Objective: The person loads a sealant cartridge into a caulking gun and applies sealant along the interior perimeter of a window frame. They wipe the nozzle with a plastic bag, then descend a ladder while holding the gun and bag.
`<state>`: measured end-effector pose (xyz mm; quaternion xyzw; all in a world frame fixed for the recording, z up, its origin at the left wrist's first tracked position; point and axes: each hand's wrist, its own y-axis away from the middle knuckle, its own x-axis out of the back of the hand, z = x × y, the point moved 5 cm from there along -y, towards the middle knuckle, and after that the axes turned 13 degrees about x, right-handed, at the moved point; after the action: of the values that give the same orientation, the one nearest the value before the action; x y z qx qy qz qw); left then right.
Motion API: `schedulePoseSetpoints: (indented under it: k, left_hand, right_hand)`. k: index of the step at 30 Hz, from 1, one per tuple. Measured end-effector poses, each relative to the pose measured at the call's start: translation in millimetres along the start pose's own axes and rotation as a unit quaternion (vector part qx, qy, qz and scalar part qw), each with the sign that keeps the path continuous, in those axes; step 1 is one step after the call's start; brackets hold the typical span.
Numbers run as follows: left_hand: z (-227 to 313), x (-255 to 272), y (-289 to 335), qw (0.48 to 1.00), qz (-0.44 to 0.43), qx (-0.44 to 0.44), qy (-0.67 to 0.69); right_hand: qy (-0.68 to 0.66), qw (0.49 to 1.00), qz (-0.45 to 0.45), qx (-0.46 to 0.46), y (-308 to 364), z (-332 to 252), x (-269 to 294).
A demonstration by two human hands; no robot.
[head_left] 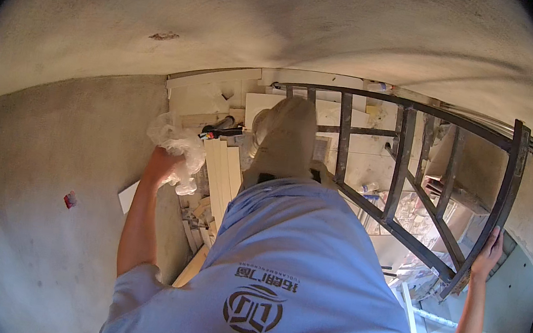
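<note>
A crumpled clear plastic bag or sheet (pixel 183 147) bunches up in the closed fingers of my left hand (pixel 163 166), held out near the wall on the left. On the right side, my right hand (pixel 488 254) grips the end bar of a dark metal stepladder (pixel 401 164), with the fingers partly hidden behind the bar. The ladder slants across from the far wall toward my right, its rungs and braces showing. My legs in light trousers (pixel 290 132) come between the ladder and the plastic.
Long pale boards (pixel 220 167) lie on the floor at left, beside dark tools (pixel 220 131). A cardboard box (pixel 474 170) stands beyond the ladder at right. Debris and sheets litter the floor below the ladder. Bare plaster walls (pixel 65 160) close in at left and ahead.
</note>
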<state>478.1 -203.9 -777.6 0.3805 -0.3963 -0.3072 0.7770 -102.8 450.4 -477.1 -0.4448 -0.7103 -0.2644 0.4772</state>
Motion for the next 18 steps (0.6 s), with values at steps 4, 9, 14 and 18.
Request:
schedulePoseSetpoints:
  k: [4, 9, 14, 18]
  left_hand:
    - [-14, 8, 2, 1.0, 0.003, -0.007, -0.012]
    - [-25, 15, -7, 0.997, -0.015, 0.014, -0.08]
    - [-36, 25, -33, 0.988, -0.008, 0.046, -0.146]
    - [-60, 31, -76, 0.985, -0.025, 0.096, -0.138]
  right_hand:
    - [-0.01, 0.999, 0.012, -0.029, -4, 21, 5]
    - [-0.095, 0.974, 0.044, -0.203, -2, 77, 18]
    - [-0.086, 0.968, 0.085, -0.218, 9, 106, 46]
    - [-0.012, 0.988, 0.103, -0.115, 16, 69, 44]
